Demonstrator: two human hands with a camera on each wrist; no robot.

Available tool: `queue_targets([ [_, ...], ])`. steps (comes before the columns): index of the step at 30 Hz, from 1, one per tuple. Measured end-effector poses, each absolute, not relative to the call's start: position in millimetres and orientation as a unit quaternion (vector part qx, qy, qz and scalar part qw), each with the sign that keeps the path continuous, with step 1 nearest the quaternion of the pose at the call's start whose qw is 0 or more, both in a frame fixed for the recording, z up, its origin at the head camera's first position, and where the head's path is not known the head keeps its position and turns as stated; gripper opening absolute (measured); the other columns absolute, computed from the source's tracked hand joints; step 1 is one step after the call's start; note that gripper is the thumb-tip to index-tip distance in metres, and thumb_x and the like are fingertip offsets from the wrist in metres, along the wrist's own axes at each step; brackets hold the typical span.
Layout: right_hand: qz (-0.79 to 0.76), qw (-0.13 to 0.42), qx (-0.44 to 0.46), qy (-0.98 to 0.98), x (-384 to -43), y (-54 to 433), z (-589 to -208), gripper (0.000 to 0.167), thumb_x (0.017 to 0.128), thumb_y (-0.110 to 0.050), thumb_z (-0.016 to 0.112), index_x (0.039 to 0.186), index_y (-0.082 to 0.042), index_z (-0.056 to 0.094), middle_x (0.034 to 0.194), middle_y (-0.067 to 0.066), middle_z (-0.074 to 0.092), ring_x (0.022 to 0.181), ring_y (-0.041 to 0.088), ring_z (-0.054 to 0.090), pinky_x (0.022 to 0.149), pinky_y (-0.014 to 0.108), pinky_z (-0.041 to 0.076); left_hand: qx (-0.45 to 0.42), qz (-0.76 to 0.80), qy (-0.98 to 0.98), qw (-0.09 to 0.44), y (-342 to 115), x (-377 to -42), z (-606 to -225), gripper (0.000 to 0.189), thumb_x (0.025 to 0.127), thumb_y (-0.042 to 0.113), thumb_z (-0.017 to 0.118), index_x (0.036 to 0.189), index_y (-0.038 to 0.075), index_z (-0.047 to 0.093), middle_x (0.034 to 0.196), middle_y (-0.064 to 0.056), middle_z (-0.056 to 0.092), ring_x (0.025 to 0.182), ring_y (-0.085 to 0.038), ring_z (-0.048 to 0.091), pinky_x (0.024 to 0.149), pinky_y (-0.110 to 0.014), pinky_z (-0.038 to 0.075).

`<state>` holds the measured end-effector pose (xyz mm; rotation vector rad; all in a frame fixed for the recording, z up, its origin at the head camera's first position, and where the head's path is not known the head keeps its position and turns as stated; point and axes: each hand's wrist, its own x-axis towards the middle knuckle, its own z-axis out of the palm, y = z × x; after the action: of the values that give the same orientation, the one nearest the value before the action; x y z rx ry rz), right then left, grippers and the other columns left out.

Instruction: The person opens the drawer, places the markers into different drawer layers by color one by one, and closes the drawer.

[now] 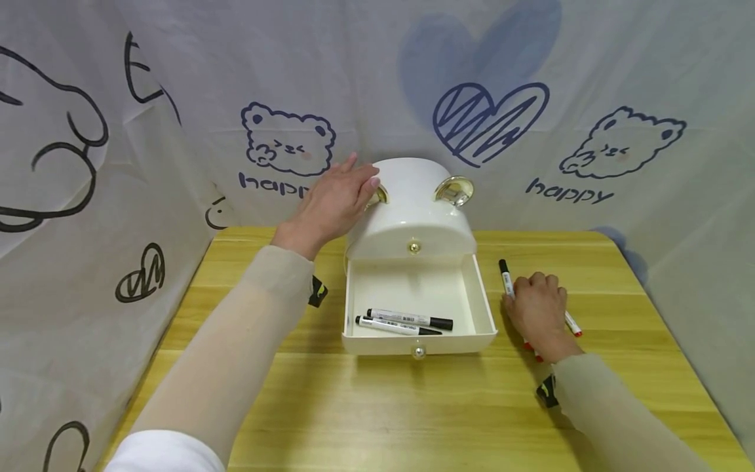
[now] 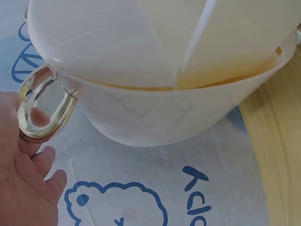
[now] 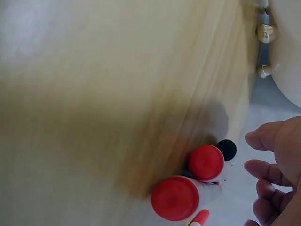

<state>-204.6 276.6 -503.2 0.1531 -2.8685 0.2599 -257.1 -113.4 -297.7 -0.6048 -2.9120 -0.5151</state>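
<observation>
A white box with a rounded top (image 1: 407, 219) stands at the table's back, its front drawer (image 1: 413, 280) pulled out. Two black-capped markers (image 1: 407, 319) lie inside the drawer. My left hand (image 1: 336, 203) rests at the box's left gold ear (image 2: 49, 103), fingers fairly straight and touching it. To the right of the drawer, my right hand (image 1: 538, 313) is over several markers, partly hiding them. A black-capped marker (image 1: 506, 278) and a red-ended marker (image 1: 572, 324) show past it. In the right wrist view, thumb and fingers stand apart near red marker ends (image 3: 175, 197).
The box's right gold ear (image 1: 455, 191) sticks up, and a knob (image 1: 419, 353) is on the drawer front. A wooden table (image 1: 377, 419) lies beneath. Printed cloth (image 1: 377, 78) hangs close behind the box and along the sides.
</observation>
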Motion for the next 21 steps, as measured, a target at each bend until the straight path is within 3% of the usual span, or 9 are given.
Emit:
queue_targets([
  [8,0.067,0.130,0.052,-0.988,-206,275,-510,0.032,0.097,-0.024,0.067,0.086,0.006,0.065,0.087,0.023,0.057,0.085,0.044,0.048,0.065,0.054,0.042,-0.195,-0.176,-0.963,0.057,-114,-256,-298,0.055,0.117,0.044,0.027,0.161,0.017,0.045,0.168,-0.001,0.042,0.165,-0.023,0.012,0.137,-0.037,0.005],
  [21,0.062,0.108,0.033,-0.992,-206,272,-515,0.038,0.097,-0.027,0.066,0.076,0.004,0.060,0.090,0.025,0.057,0.092,0.048,0.049,0.071,0.058,0.042,-0.200,-0.176,-0.962,0.066,-114,-256,-298,0.054,0.117,0.042,0.028,0.159,0.015,0.047,0.166,-0.003,0.045,0.165,-0.025,0.014,0.137,-0.038,0.006],
])
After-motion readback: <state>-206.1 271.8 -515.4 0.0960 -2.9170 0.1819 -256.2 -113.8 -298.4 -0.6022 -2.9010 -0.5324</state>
